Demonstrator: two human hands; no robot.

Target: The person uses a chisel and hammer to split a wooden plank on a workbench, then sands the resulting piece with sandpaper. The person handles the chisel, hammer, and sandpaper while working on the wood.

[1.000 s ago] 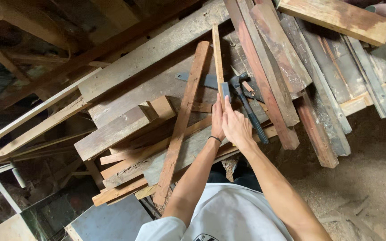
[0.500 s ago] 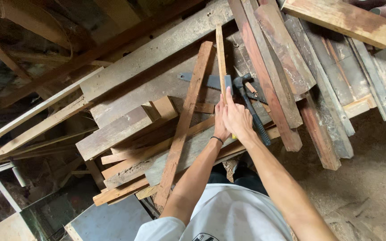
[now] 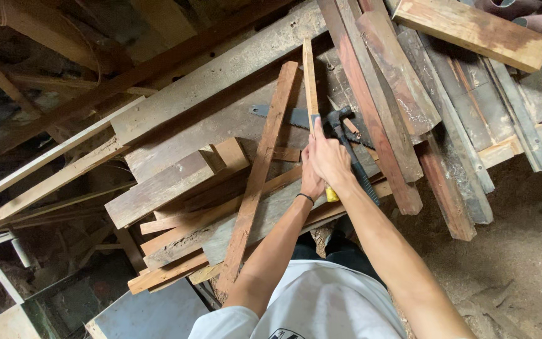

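Note:
A thin, pale wooden slat (image 3: 309, 78) stands on edge over a pile of old boards. My left hand (image 3: 310, 181), with a dark band at the wrist, wraps the slat's lower part. My right hand (image 3: 329, 157) lies against the slat just above it, fingers stretched along the wood. A black-handled hammer (image 3: 354, 161) rests right beside my right hand. A dark saw blade (image 3: 282, 116) lies across the boards behind the slat. Something small and yellow (image 3: 332, 195) shows below my hands; I cannot tell what it is.
A long reddish plank (image 3: 260, 171) lies to the left of my hands, and thick reddish boards (image 3: 377, 107) to the right. A pale beam (image 3: 475, 31) crosses the top right. Bare dirt floor (image 3: 522, 251) is at the right, and a grey sheet (image 3: 152, 314) at the bottom left.
Both hands have stayed together on the slat, drifting slightly right in the view. The boards and tools have not moved.

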